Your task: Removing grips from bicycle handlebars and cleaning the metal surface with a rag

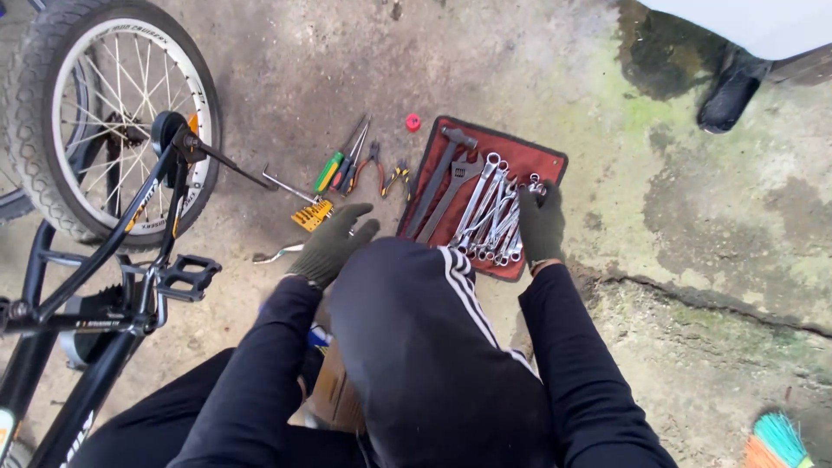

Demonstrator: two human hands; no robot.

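Dark olive knit glove on left hand (334, 243), same glove on right hand (541, 227), long black sleeves (579, 364) to the wrists, black track trousers (425, 347) between the hands, white side stripes (464, 290) near right forearm

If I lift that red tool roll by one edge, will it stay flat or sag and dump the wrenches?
The red tool roll looks like thin cloth, so it would probably sag. The wrenches lie loose and overlapping, so they would likely slide off. Together with the hammer, the load is probably heavy. The right hand rests on the wrenches.
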